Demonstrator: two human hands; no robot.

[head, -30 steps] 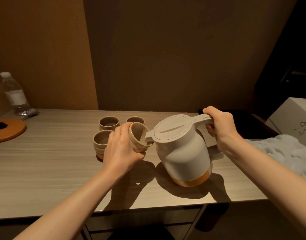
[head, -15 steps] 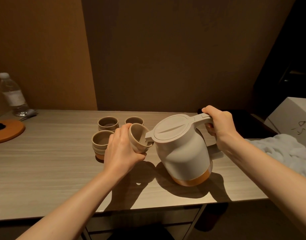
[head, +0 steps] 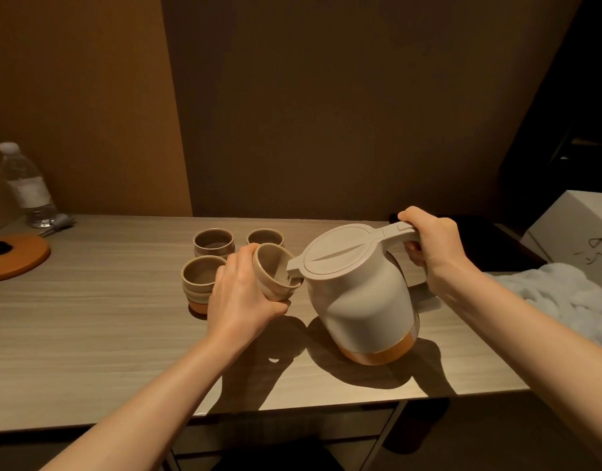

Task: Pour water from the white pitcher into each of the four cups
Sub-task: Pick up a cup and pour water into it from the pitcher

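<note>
Beige and tilted, the held cup sits in the left hand, its mouth turned toward the right and up to the pitcher's spout, which rests on its rim; a little water seems to glint low inside it, though how much cannot be told. The fingers curl under and around the cup's base with the thumb over its far rim, gripping it above the table. The white pitcher stands on the table on its orange base, leaning to the left so the spout end dips toward the cup; its lid is shut, and its long line runs from the spout on the left to the handle on the right. The right hand is closed around that handle, thumb on top. Three more cups stand upright just behind and left of the held one: the near left cup, the back left cup and the back right cup; whether they hold water cannot be told.
</note>
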